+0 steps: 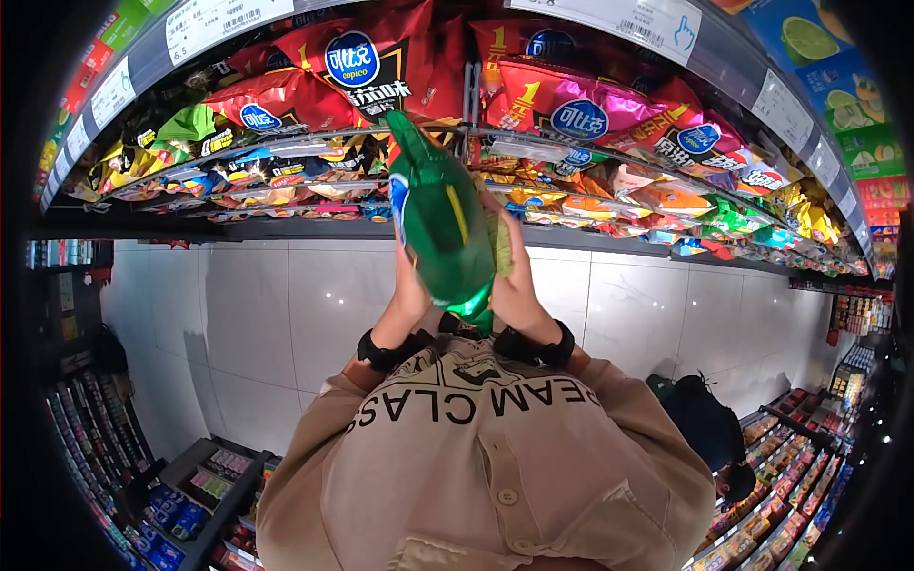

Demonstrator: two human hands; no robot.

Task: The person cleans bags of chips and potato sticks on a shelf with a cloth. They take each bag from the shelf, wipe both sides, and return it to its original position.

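A puffed-up green snack bag point(449, 233) is held upright in front of my chest, between both hands. My left hand point(409, 284) is closed on its left side, with the fingers mostly hidden behind the bag. On the right side my right hand point(515, 276) grips the same bag, beside a paler green patch of it. The bag's top corner points toward the rack and overlaps the red chip bags point(376, 67) on the upper shelf. Its front print is turned left and blurred. Dark bands circle both wrists.
The tiered snack rack point(314, 228) curves across the front, with price-label strips point(657, 29) above. Pink and red chip bags point(581, 114) fill its right side. A person in dark clothes point(705, 428) is behind on the right. More stocked shelves point(95, 428) stand behind me, across the tiled floor point(248, 333).
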